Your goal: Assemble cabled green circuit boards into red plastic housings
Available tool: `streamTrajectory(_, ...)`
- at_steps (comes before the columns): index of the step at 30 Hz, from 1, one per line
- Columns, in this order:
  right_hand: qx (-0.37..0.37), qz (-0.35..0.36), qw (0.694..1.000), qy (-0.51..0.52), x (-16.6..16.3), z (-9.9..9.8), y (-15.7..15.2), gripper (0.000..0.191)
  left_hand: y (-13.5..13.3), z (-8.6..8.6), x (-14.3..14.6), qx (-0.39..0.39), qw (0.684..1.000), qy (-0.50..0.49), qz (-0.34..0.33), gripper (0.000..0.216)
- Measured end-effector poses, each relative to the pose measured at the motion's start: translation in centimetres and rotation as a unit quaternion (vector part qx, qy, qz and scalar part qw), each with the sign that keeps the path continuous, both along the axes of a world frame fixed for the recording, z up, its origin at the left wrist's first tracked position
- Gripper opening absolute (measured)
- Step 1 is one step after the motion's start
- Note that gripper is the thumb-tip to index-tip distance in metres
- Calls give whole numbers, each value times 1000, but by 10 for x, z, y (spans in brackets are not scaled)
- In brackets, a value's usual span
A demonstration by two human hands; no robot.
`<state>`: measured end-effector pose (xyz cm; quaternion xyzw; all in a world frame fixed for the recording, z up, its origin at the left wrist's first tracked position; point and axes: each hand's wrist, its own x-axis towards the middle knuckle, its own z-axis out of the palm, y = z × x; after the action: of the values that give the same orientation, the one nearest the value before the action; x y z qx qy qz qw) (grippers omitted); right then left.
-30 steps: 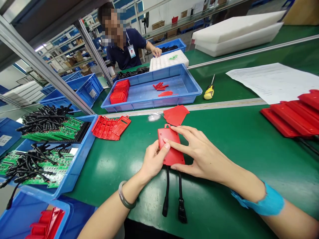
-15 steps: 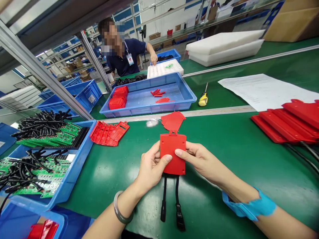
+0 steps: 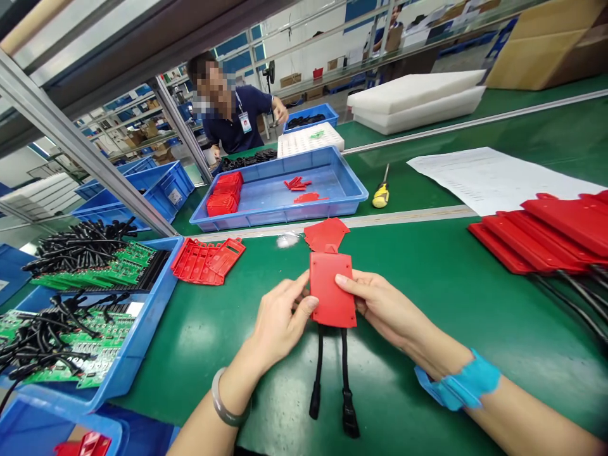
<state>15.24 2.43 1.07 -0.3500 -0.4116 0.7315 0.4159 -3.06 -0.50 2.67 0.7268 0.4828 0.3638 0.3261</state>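
A red plastic case (image 3: 327,297) is held upright above the green bench, its flat face toward me. Two black cables with connectors (image 3: 349,411) hang from its lower edge. My right hand (image 3: 380,304) grips the right side, thumb on the front and fingers behind. At the left edge, my left hand (image 3: 282,316) keeps its thumb tip and fingertips against the case in a light hold. Just beyond lie flat red plastic pieces (image 3: 327,233), partly hidden by the case. A small clear plastic bag (image 3: 287,240) is beside them.
Left, a blue bin (image 3: 156,304) holds green circuit boards (image 3: 102,329) with black cables, near red frames (image 3: 209,259). Ahead are a blue tray (image 3: 280,218) with red parts and a yellow screwdriver (image 3: 380,195). Red cases (image 3: 546,234) are stacked right, by paper (image 3: 475,174). A co-worker (image 3: 242,120) is opposite.
My left thumb has slid off the front of the case to its left edge, and the left hand has shifted slightly left. The right hand still grips the case, now slightly tilted.
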Motion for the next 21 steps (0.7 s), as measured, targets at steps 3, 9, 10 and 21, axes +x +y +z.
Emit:
streamTrajectory(3, -74, -9, 996, 51, 7, -5, 8, 19, 3, 6, -10, 146, 986, 74, -45, 57)
streamTrajectory(9, -211, 84, 958, 174, -8, -11, 1, 11, 3, 3, -8, 207, 951, 78, -215, 33)
streamTrajectory(10, -223, 100, 953, 179, -13, -13, -2, 11, 2, 1, -6, 195, 954, 58, -220, 29)
streamTrajectory(21, 185, 21, 959, -215, -4, 7, -10, 39, -1, -6, -6, 94, 988, -112, -43, 15)
